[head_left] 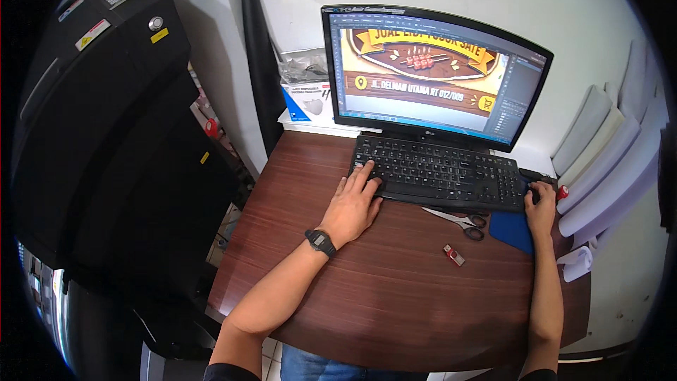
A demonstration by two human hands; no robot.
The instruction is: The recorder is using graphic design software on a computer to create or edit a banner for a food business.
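My left hand [354,206] lies with fingers spread on the left end of a black keyboard [437,173], its fingertips on the keys. A dark digital watch [320,241] is strapped round that wrist. Over at the keyboard's right end, my right hand [541,210] curls round a dark computer mouse, which the fingers mostly hide. Under it lies a blue mouse pad [510,231]. Behind the keyboard stands a monitor [430,109] showing a colourful banner design in editing software.
Scissors [462,221] with dark handles lie below the keyboard, and a red-and-silver USB stick [454,255] rests nearer on the brown desk [395,296]. Large paper rolls [599,169] lean at the right. A box [307,102] stands left of the monitor; a big black machine [113,134] fills the left.
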